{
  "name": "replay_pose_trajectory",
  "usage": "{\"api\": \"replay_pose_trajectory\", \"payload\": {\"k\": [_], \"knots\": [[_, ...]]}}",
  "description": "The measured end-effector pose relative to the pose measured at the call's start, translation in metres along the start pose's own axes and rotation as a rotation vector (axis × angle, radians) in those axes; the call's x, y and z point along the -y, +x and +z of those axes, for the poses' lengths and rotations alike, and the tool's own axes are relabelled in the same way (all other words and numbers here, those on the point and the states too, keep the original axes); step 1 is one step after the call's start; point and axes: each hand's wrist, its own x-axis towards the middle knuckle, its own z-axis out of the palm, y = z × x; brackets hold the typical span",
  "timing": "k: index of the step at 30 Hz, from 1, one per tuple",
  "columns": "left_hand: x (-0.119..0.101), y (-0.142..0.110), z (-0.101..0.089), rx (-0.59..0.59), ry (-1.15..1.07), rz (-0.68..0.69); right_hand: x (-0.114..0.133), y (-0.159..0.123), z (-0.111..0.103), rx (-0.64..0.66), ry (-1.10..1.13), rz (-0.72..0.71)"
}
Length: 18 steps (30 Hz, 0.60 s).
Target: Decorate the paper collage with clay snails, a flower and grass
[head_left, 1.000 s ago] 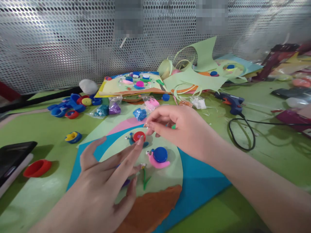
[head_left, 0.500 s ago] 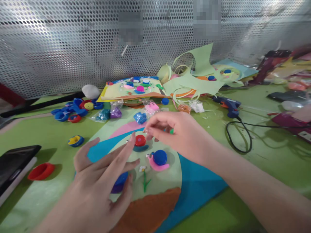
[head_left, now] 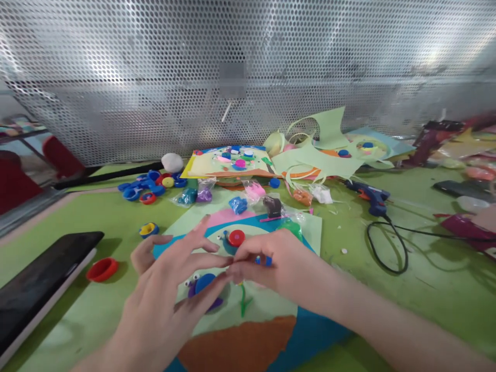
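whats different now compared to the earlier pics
The right hand has moved nearer the person, from beside the red-shelled snail to the flower, and now covers much of the pink snail. The left hand has brought its fingertips to the right hand's; whether either holds anything can't be told. The snails, flower and glue gun stayed put.

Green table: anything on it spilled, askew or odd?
Nothing looks spilled. The cut green paper at the back looks untidy, heaped in curled strips with one piece standing up. A white bit lies loose on the table near the looped cord. The snail picture shows no plain damage, though the left hand and right hand hide parts.
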Motion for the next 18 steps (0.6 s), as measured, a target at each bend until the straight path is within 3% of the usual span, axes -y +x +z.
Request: {"api": "replay_pose_trajectory", "payload": {"k": [6, 12, 15, 18], "knots": [[0.0003, -0.0015, -0.0025, -0.027, -0.011, 0.071, 0.0040, 0.0002, -0.0005, 0.004, 0.084, 0.038], [-0.0017, 0.0010, -0.0065, -0.011, -0.145, 0.027, 0.0010, 0.0019, 0.0048, 0.043, 0.209, 0.108], [-0.0048, 0.0009, -0.0073, -0.011, -0.224, -0.041, 0.0005, 0.0021, 0.0038, 0.058, 0.256, 0.105], [-0.0061, 0.0017, -0.0067, -0.037, -0.262, -0.146, -0.0005, 0.0021, -0.0005, -0.046, 0.195, 0.098]]}}
